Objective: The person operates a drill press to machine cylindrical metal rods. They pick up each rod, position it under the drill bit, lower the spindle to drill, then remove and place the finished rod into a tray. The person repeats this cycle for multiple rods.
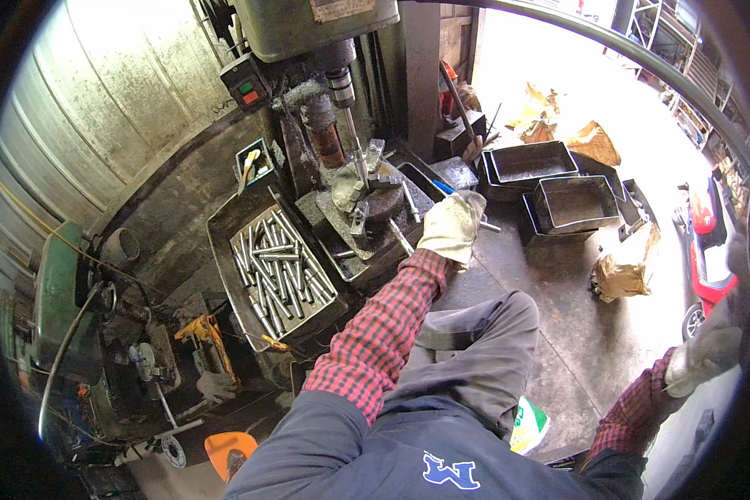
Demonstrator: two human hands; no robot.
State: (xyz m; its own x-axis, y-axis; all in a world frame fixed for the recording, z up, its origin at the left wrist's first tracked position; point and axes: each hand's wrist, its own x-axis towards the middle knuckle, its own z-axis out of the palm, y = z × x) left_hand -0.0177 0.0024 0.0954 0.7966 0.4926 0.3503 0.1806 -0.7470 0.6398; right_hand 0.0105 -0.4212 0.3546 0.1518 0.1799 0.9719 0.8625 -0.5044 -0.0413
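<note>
My left hand [452, 229], in a pale work glove, rests at the right edge of the drill press table [367, 250]. Its fingers are closed on a thin metal rod [490, 225] whose end sticks out to the right. The drill spindle [352, 133] comes down onto a round fixture [383, 200] just left of the hand. A steel tray [225, 275] with several loose metal rods [279, 267] lies further left. My right hand [708, 350], also gloved, is raised far out at the right rim; it is blurred and its grip is unclear.
A switch box [246, 87] with green and red buttons hangs on the machine column. Empty dark metal bins [571, 204] and crumpled brown paper bags [627, 268] sit on the concrete floor to the right. A green machine [58, 292] stands left, a red vehicle [708, 242] far right.
</note>
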